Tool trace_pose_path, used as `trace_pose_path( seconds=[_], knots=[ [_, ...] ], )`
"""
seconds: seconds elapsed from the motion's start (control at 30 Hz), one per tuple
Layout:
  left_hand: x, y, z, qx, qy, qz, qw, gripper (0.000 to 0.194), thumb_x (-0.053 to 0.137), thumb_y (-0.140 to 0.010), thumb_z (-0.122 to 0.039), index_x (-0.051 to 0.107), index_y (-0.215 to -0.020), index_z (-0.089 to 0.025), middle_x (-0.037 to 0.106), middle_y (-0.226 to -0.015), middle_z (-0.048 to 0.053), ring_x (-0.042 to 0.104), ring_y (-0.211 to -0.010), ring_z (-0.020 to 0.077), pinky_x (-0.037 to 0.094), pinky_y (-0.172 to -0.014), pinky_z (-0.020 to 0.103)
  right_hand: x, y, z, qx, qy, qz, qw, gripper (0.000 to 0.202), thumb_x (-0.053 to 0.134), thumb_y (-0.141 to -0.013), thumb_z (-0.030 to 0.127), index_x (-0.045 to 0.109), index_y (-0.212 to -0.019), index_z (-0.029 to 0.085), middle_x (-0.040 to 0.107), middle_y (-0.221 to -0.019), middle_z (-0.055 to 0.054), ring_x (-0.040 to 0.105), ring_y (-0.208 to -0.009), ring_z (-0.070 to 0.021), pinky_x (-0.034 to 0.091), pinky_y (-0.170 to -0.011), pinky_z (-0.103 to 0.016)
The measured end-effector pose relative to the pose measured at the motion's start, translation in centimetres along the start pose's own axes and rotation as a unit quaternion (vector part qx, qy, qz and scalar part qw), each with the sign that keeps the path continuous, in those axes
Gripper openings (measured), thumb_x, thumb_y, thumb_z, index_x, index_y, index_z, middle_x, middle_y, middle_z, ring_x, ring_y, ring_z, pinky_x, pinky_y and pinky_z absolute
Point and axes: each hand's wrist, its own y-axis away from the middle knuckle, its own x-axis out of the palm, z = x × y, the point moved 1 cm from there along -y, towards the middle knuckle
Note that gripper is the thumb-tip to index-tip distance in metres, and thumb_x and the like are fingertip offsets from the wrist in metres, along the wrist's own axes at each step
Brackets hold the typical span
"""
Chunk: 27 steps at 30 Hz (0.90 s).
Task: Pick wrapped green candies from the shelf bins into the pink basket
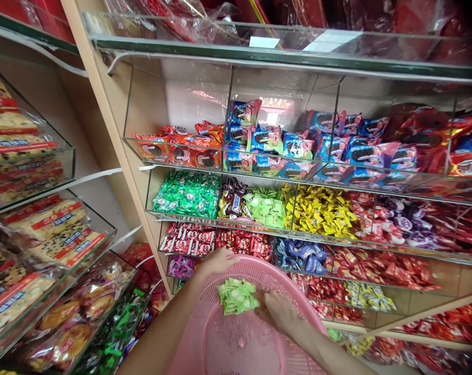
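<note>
A pink perforated basket (241,344) fills the lower middle of the view, tilted with its opening toward me. My left hand (219,261) is closed over its upper left rim. Inside the basket, my right hand (280,311) has its fingers curled at the right edge of a bunch of light green packets (238,296), seemingly gripping them; the fingertips are partly hidden. One small pale pink piece (241,342) lies on the basket's bottom.
Glass-fronted shelves hold green-wrapped candies (189,195), light green packets (266,205), yellow candies (323,211) and blue cookie packs (267,139). A wooden upright (103,109) separates them from shelves of packaged snacks (60,224) at the left. Glass edges jut out beyond the basket.
</note>
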Motion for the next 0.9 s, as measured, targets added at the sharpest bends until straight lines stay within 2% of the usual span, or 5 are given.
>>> trace_pose_path(
  seconds=[0.2,0.33,0.6,0.8,0.9],
  knots=[
    [0.3,-0.1,0.2,0.012,-0.017,-0.002,1.000,0.045,0.045,-0.079,-0.059,0.060,-0.069,-0.018,0.051,-0.059,-0.004,0.042,-0.056,0.0093,0.025,-0.054,0.021,0.1,0.0,-0.2,0.000,-0.013,0.005,1.000,0.011,0.063,-0.075,0.025,0.059,-0.082,0.018,0.066,-0.080,-0.006,0.060,-0.069,-0.0199,0.037,-0.058,-0.028],
    [0.6,-0.3,0.6,0.013,-0.013,-0.005,1.000,0.045,0.045,-0.079,-0.060,0.059,-0.069,-0.018,0.050,-0.058,-0.004,0.041,-0.055,0.0088,0.023,-0.053,0.021,0.4,-0.1,0.0,0.013,-0.033,0.011,0.999,0.005,0.060,-0.073,0.019,0.057,-0.076,0.019,0.064,-0.077,-0.004,0.059,-0.069,-0.0182,0.036,-0.059,-0.027],
    [0.4,-0.1,0.4,0.004,-0.021,-0.001,1.000,0.047,0.045,-0.077,-0.063,0.062,-0.073,-0.019,0.056,-0.063,-0.003,0.045,-0.057,0.0103,0.026,-0.055,0.021,-0.3,-0.2,0.4,0.059,-0.069,0.018,0.996,0.004,0.059,-0.072,0.021,0.056,-0.073,0.019,0.064,-0.074,-0.004,0.057,-0.066,-0.0178,0.038,-0.059,-0.028],
    [0.7,-0.3,0.6,0.000,0.011,0.003,1.000,0.047,0.048,-0.075,-0.064,0.062,-0.072,-0.019,0.059,-0.063,-0.002,0.050,-0.063,0.0118,0.029,-0.058,0.020,-1.5,-1.0,1.4,0.112,-0.102,0.089,0.984,0.002,0.062,-0.067,0.019,0.060,-0.068,0.018,0.064,-0.070,-0.005,0.059,-0.064,-0.0193,0.035,-0.052,-0.027],
    [0.8,-0.4,1.0,0.002,0.028,0.005,1.000,0.048,0.049,-0.074,-0.064,0.062,-0.070,-0.019,0.057,-0.061,-0.003,0.049,-0.063,0.0116,0.028,-0.057,0.020,-1.8,-1.1,1.4,0.107,-0.075,0.084,0.988,0.004,0.062,-0.068,0.020,0.062,-0.071,0.018,0.066,-0.072,-0.006,0.061,-0.066,-0.0204,0.038,-0.053,-0.027]
  ],
)
